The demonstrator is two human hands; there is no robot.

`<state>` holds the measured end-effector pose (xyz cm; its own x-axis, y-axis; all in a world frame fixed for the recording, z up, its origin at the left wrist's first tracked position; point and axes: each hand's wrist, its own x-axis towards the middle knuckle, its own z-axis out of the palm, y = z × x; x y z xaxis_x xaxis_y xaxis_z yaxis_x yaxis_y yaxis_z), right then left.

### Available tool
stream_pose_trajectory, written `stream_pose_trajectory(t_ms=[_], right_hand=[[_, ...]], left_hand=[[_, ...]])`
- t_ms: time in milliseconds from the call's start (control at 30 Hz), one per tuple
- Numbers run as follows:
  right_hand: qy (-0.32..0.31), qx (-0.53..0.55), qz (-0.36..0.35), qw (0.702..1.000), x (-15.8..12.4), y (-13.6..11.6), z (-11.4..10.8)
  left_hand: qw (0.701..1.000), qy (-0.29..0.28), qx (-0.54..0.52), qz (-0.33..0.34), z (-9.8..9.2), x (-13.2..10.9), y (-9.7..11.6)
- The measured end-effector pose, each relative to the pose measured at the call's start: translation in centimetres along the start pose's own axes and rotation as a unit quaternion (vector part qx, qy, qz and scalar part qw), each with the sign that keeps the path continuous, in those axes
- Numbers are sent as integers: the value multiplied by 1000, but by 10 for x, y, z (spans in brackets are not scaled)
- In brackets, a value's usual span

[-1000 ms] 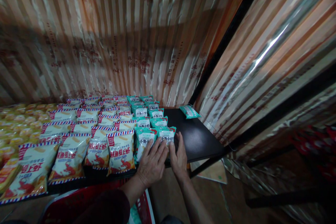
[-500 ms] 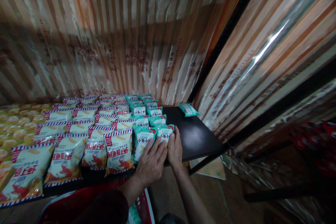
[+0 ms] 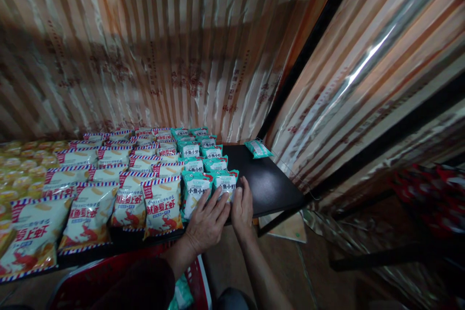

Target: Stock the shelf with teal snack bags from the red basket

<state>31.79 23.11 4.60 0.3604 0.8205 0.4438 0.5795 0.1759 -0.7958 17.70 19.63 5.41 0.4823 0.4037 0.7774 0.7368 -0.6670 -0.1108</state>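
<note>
Teal snack bag (image 3: 225, 181), front of the right-hand column, and it sits right between your two hands! Its long axis runs up and away from you, top edge farthest, lower end at the shelf's (image 3: 272, 184) front edge. Your left hand (image 3: 209, 223) lies across its lower front, fingers stretched out and slightly spread, closed around nothing. Your right hand (image 3: 242, 208) is up along its right side, fingers nearly straight, thumb towards the bag; contact there looks likely, but you can't confirm any pinch from this angle. So neither hand is the nearer: left covers the front, right flanks the side. Just left stands a matching teal bag (image 3: 196, 189), close beside it; bare black shelf spreads beyond your right hand.
</note>
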Motion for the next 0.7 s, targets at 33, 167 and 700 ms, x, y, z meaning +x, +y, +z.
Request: stream_pose_trajectory(t_ms=[33,167,700], right_hand=[[1,3,6,1000,3,0,1],[7,3,20,1000,13,0,8],[59,-41,-34,997,0,5,-5]], left_hand=[[1000,-5,1,1,0,0,0],[1000,-21,1,0,2,-1,0],[1000,-4,7,8,3,-5,-1]])
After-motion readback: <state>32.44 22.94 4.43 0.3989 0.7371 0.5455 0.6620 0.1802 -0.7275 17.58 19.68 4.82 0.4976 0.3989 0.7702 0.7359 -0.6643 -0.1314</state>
